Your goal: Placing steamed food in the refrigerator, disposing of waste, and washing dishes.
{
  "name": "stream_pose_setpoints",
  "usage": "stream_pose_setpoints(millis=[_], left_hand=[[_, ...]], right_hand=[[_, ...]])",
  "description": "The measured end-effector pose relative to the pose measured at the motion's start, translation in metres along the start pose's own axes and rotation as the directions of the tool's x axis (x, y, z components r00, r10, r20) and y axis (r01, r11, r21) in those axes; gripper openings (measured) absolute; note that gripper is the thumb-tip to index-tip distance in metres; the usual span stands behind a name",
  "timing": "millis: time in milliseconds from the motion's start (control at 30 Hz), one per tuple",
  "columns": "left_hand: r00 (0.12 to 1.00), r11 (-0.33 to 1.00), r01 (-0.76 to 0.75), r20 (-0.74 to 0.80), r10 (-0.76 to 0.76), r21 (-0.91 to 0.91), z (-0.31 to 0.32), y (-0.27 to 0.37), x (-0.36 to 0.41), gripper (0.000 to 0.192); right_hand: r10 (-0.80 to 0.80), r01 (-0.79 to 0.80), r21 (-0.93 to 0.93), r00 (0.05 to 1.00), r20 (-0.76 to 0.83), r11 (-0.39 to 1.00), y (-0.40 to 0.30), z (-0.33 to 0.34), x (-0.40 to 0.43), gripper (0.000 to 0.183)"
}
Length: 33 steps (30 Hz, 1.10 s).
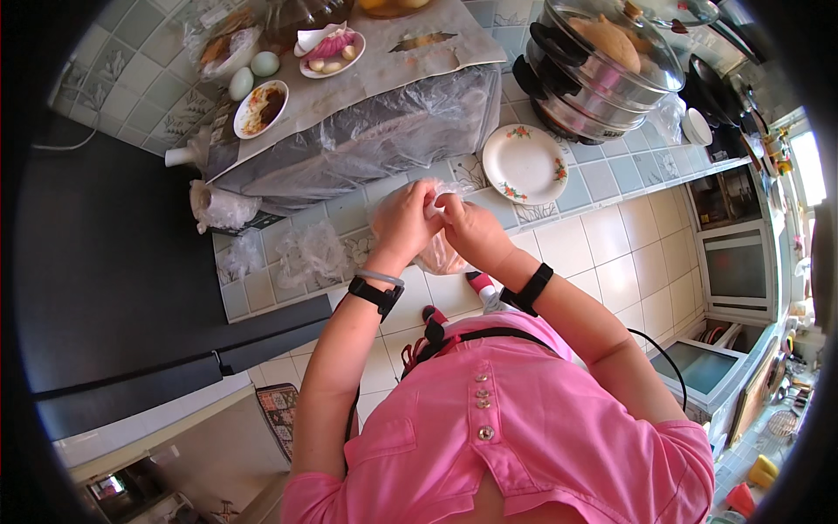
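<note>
Both hands meet at the gathered top of a clear plastic bag (442, 257) in front of the tiled counter's edge. My left hand (407, 221) pinches the bag's top, with its fingers curled in. Close beside it, my right hand (476, 236) grips the same gathered plastic between thumb and fingers. Something light brown or orange shows through the bag below the hands; what it is I cannot tell. A white plate with red flowers on its rim (524, 165) lies on the counter just beyond my right hand. Left of my left hand lies crumpled clear plastic (313, 254).
A plastic-covered box (393, 131) backs the counter, topped by a dish with garlic cloves (334, 67), a sauce-stained dish (253, 121) and two pale eggs (265, 64). A metal steamer (599, 85) with a glass lid stands right. A dark refrigerator-like panel (118, 262) borders the left.
</note>
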<state>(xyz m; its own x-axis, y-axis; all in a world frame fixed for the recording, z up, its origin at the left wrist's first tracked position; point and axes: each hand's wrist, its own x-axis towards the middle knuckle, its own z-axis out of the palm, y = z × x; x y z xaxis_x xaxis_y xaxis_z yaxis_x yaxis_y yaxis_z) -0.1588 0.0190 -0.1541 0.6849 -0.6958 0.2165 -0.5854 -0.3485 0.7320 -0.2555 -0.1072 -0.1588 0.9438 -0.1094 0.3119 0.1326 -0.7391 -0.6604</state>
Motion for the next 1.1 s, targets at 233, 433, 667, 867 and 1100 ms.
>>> stream_pose_setpoints(millis=[233, 433, 667, 867, 1100], left_hand=[[0.999, 0.999, 0.032, 0.007, -0.032, 0.006, 0.005, -0.002, -0.005, 0.039], [0.998, 0.998, -0.037, -0.04, 0.039, 0.05, 0.009, -0.007, -0.008, 0.031], [0.997, 1.0, 0.015, -0.074, -0.016, -0.012, 0.014, -0.013, -0.01, 0.03], [0.993, 0.986, -0.094, -0.063, 0.103, 0.135, 0.006, -0.004, -0.01, 0.028], [0.981, 0.987, -0.143, -0.12, 0.152, 0.074, 0.0, 0.003, -0.013, 0.018]], right_hand=[[-0.147, 0.146, -0.099, 0.989, -0.001, 0.984, 0.007, 0.0, -0.003, 0.024], [0.013, -0.013, -0.012, 1.0, -0.022, 1.0, 0.006, 0.004, -0.008, 0.025], [0.367, -0.359, 0.349, 0.929, 0.046, 0.866, 0.007, 0.0, -0.008, 0.021], [0.152, -0.149, 0.148, 0.988, -0.005, 0.978, 0.0, -0.004, -0.009, 0.017], [-0.134, 0.132, 0.175, 0.991, 0.0, 0.976, 0.007, -0.025, 0.021, 0.016]])
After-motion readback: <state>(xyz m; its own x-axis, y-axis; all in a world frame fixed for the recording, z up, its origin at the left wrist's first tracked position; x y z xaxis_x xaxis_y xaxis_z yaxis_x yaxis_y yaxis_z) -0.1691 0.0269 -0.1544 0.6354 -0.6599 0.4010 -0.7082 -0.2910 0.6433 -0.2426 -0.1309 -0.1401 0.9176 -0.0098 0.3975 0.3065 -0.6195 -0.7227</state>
